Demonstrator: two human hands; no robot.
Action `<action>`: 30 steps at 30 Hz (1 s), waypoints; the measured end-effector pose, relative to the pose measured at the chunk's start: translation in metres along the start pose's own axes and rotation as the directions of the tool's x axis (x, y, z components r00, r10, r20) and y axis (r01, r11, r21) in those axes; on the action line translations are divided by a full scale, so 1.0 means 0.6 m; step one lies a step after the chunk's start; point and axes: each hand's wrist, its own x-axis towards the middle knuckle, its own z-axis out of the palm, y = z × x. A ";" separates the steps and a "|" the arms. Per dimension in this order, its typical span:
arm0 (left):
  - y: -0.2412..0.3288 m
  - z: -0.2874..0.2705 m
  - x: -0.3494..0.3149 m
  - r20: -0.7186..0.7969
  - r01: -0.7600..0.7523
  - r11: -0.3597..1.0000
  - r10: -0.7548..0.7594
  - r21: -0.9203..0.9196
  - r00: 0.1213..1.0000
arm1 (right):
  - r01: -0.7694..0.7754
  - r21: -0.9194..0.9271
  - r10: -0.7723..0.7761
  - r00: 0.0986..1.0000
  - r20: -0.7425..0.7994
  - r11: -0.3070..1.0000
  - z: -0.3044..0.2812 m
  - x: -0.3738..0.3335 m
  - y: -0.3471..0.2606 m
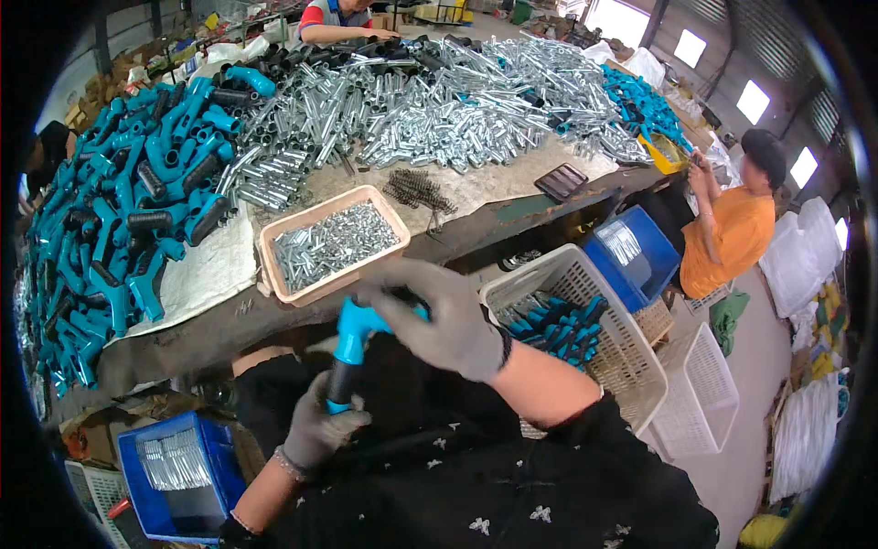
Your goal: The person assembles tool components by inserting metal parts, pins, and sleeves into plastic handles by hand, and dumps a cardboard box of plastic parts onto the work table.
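My left hand, in a grey glove, is wrapped round the lower end of an angled teal tool handle with a black grip section. The handle stands nearly upright, its bent top toward the table. Over that top is my right hand, also gloved, its fingers curled but smeared by motion; whether they grip the handle or a small part cannot be made out. Just beyond, at the table's near edge, a pale pink tray holds many small metal parts.
Teal handles pile up at left, metal tubes across the table. Dark springs lie behind the tray. A white crate of teal-black handles and a blue bin stand right; another blue bin lower left. A person sits right.
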 end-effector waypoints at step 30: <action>-0.030 -0.024 -0.004 -0.099 -0.082 0.705 0.017 -0.704 0.995 | -0.150 0.111 0.119 0.962 0.247 0.982 0.048 -0.103 0.049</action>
